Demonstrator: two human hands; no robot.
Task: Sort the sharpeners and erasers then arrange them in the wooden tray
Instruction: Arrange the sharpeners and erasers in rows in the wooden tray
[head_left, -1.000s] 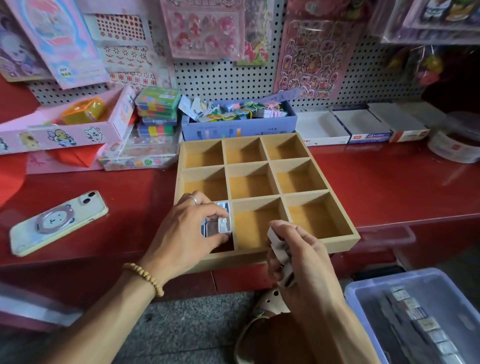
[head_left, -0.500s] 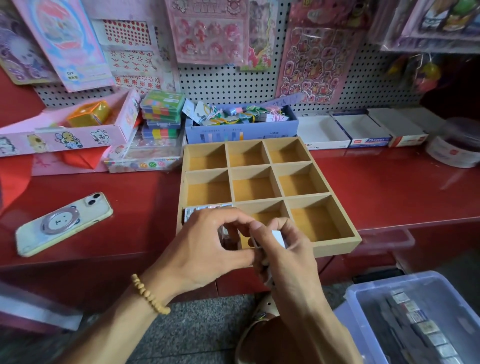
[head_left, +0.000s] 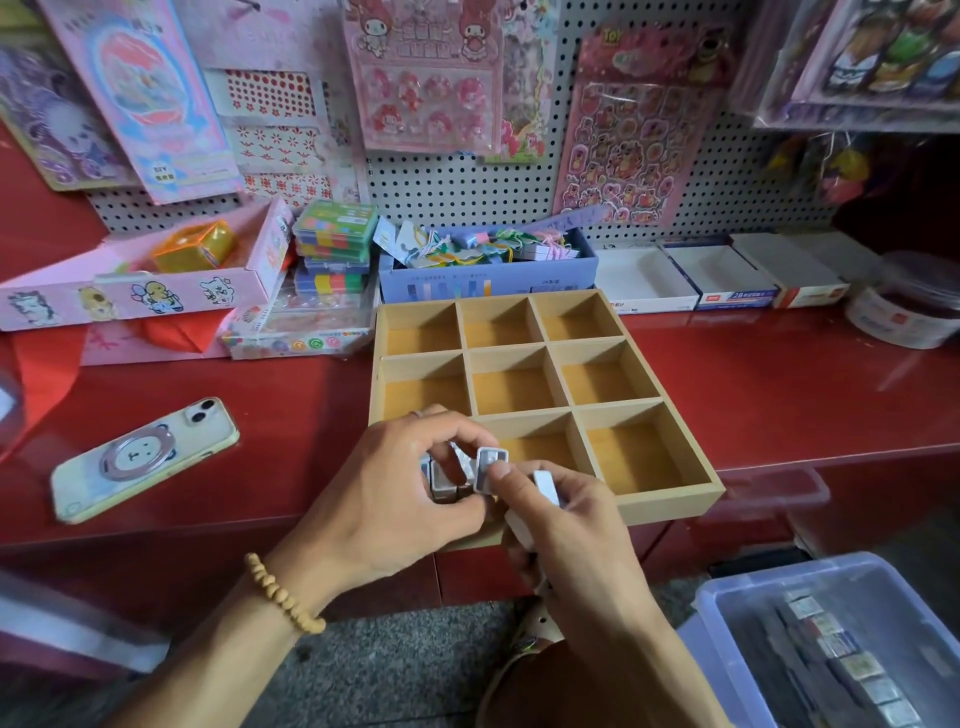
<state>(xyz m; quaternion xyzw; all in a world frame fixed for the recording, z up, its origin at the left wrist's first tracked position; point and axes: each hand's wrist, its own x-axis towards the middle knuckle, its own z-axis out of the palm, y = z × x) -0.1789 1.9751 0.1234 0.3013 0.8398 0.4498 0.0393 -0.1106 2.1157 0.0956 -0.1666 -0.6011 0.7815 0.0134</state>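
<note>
Head view, sole view.

Wooden tray (head_left: 670, 499): nine compartments, on the red counter (head_left: 779, 395), its near edge overhanging toward the person. Eight cells show bare floors; the near-left cell lies under the hands.

Left hand (head_left: 384, 499): over the near-left cell, fingers curled, fingertips closing on small grey-white blocks (head_left: 444, 480) standing packed in that cell. Sharpeners or erasers: cannot tell.

Right hand (head_left: 576, 540): just beside the left, over the tray's near rim. Thumb and forefinger pinch one square block (head_left: 491, 467), its flat face tilted up toward the camera; further white pieces (head_left: 545, 480) are held in the curled fingers behind.

Governing relation: the pinched block sits at the right edge of the packed row, touching or nearly touching it. The open slot appears to lie directly below and slightly left of the right fingertips; the left hand is nearer to steady the row.

Supply: lidless plastic bin (head_left: 727, 613) at lower right, holding a row of small wrapped pieces (head_left: 852, 665).

Also present: phone (head_left: 145, 460).
</note>
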